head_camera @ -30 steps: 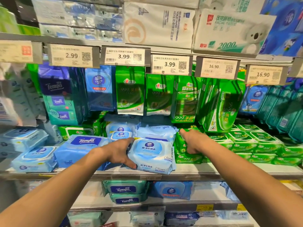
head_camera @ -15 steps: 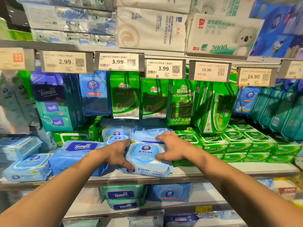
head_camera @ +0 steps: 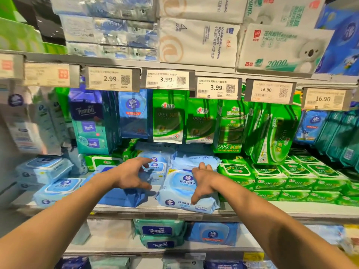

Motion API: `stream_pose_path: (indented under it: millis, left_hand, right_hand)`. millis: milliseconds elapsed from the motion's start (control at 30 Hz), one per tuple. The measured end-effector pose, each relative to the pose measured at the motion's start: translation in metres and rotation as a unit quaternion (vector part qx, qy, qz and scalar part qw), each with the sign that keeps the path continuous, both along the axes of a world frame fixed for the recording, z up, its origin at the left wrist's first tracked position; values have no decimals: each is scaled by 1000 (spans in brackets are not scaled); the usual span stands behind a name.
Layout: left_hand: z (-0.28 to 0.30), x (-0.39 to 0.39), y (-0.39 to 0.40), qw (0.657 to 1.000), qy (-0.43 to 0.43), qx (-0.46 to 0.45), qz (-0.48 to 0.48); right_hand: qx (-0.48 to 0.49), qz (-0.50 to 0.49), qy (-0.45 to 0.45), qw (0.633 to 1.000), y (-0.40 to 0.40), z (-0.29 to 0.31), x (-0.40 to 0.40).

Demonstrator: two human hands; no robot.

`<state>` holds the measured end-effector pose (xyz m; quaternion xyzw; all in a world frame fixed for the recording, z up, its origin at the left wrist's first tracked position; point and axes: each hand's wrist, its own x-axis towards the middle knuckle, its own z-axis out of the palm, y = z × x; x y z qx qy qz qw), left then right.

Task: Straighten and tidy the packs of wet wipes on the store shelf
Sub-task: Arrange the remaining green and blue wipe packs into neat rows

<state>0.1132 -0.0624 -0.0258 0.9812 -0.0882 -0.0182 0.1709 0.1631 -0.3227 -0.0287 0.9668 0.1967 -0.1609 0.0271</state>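
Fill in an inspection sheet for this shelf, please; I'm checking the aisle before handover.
Surface: shelf, front edge partly bare.
Job's things: light blue wipes pack at the front, tilted; dark blue pack beside it; green packs stacked in rows.
Clutter: hanging green sachets askew.
Hands: left hand spread open above the dark blue pack; right hand resting on the light blue pack.
Cables: nothing seen.
Surroundings: price tags, tissue bales above.

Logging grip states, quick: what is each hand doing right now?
Left hand: open, fingers spread, holding nothing.
Right hand: open, resting on the pale blue pack.
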Motion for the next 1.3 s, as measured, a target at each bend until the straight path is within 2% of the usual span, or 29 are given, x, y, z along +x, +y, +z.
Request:
stream_pose_path:
  millis: [300,600,733,833,900,1033,1300]
  left_hand:
    - [-3,-41,80,988,21,126,91]
    - [-19,-49,77,983,19,144,112]
    - [-21,-46,75,981,25,155,116]
    - [-24,-47,74,981,14,150,119]
    - [-25,-49,76,983,2,141,114]
    - [-27,-60,102,991,-11,85,104]
    - [-40,-118,203,982,-39,47,180]
  right_hand:
    - [21,-18,-13,1000,4,-18,-5]
    - [16,-14,-50,999,7,-11,-17]
    - [-34,-11,-73,997,14,-14,-25]
    - [-31,20,-66,997,27,-6,-27]
    - [18,53,-52,997,44,0,-26]
    - [91,99,-97,986,88,4,-17]
    - [28,61,-73,995,148,-28,6]
